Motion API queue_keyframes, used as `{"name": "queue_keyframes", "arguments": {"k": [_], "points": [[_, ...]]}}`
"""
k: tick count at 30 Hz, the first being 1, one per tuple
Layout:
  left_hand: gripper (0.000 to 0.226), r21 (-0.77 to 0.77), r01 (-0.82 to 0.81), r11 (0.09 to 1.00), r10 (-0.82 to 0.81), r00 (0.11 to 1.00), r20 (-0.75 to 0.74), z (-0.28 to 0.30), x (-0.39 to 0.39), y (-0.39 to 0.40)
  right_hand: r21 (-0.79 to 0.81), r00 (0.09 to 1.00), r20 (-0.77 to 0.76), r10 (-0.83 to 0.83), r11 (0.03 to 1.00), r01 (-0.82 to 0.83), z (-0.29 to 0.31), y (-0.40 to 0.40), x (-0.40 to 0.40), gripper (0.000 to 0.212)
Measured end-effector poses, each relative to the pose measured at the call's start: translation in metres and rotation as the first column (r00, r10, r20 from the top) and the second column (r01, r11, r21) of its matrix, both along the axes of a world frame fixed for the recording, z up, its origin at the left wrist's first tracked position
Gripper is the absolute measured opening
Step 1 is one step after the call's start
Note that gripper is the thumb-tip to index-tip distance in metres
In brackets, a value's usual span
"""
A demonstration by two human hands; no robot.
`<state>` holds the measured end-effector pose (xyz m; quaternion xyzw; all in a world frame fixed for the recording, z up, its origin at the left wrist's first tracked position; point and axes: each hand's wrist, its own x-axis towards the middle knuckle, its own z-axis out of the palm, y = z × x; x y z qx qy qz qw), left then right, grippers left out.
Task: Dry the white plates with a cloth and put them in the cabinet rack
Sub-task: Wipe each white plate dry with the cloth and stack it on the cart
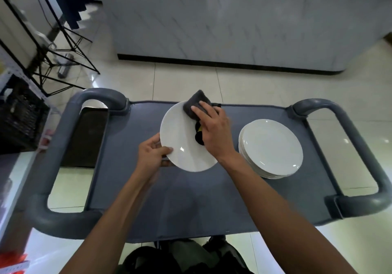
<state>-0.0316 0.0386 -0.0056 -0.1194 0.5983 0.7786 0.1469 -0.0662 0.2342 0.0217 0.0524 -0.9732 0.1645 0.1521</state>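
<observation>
The left hand grips a white plate by its rim at about 8 o'clock, thumb curled over the top face and fingers tucked beneath. The plate is held tilted above the middle of the grey surface. The right hand presses a dark grey cloth against the plate's upper edge at roughly 1 o'clock, fingers stretched flat over the cloth; part of the cloth sticks out past the rim. A dark fold with a yellow spot shows under the palm, though what it is I cannot tell.

At 3 o'clock from the held plate, well apart from it, a stack of white plates sits on the same surface. The surface has rounded grey handles at its 9 and 3 o'clock ends. A black crate stands on the floor at 9 o'clock, and a pale marbled counter lies at 12 o'clock.
</observation>
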Motion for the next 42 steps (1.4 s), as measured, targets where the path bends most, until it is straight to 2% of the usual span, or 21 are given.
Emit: {"name": "queue_keyframes", "arguments": {"k": [6, 15, 19, 23, 27, 29, 39, 42], "points": [[0.053, 0.022, -0.103, 0.995, 0.102, 0.995, 0.012, 0.009, -0.008, 0.004, 0.058, 0.999, -0.011, -0.045, 0.997, 0.046, 0.001, 0.011, 0.006, 0.057], [0.049, 0.078, -0.172, 0.982, 0.17, 0.985, 0.034, 0.015, -0.012, 0.005, 0.084, 0.996, 0.082, -0.025, 0.996, 0.018, -0.003, -0.012, 0.048, 0.062], [0.048, 0.09, -0.171, 0.981, 0.169, 0.985, 0.024, 0.016, -0.013, 0.011, 0.023, 0.998, 0.07, 0.01, 1.0, -0.012, -0.009, -0.049, 0.068, 0.071], [0.048, 0.099, -0.172, 0.98, 0.173, 0.985, -0.001, 0.02, -0.011, 0.011, -0.027, 1.0, 0.019, -0.018, 0.999, 0.018, -0.012, -0.061, 0.074, 0.071], [0.045, 0.153, -0.17, 0.974, 0.175, 0.984, -0.017, 0.02, -0.005, 0.004, 0.06, 0.991, -0.045, 0.122, 0.991, -0.12, -0.014, -0.05, 0.077, 0.066], [0.046, 0.178, -0.167, 0.97, 0.174, 0.985, -0.02, 0.019, -0.004, 0.001, 0.091, 0.987, -0.068, 0.145, 0.986, -0.138, -0.013, -0.038, 0.073, 0.064], [0.048, 0.092, -0.106, 0.99, 0.107, 0.994, -0.013, 0.016, 0.001, -0.01, 0.124, 0.987, -0.117, -0.107, 0.985, 0.121, 0.004, 0.005, 0.027, 0.067], [0.05, 0.091, -0.058, 0.994, 0.059, 0.998, -0.011, 0.016, 0.005, -0.007, 0.12, 0.986, -0.119, -0.116, 0.984, 0.13, 0.015, 0.006, 0.01, 0.068]]}}
